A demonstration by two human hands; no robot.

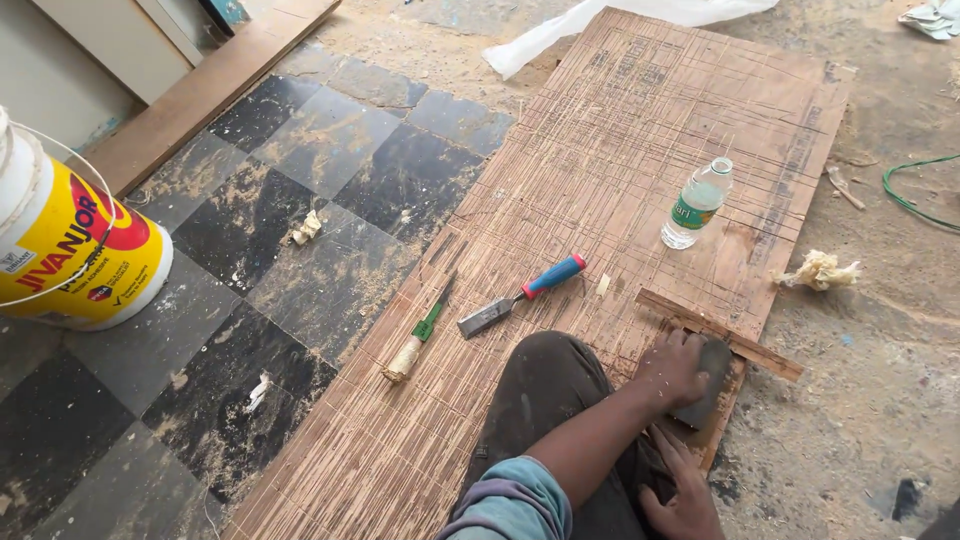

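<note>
The person is sitting on a large scored plywood sheet [620, 170] that is lying across a dusty black-and-grey tiled floor [300, 190]. The left hand [672, 368] is pressing down on a dark flat stone [708, 388] at the near right edge of the sheet, fingers curled over its near-left side and gripping it. The stone is resting on a small wooden piece [722, 412], just near of a thin wooden strip [720, 333] that is lying slantwise across the sheet's edge. The right hand [683, 498] is sitting lower in view, near the bottom edge, fingers loosely spread and touching the near end of that wooden piece; whether it is holding anything cannot be told. To the left of the hands, a chisel with a blue and red handle [522, 296] is lying on the sheet, and just left of it a narrower chisel with a green handle [420, 331]. Farther off, a clear plastic water bottle [697, 204] is standing upright on the sheet. A yellow and white paint bucket [70, 240] is standing on the tiles at far left.
</note>
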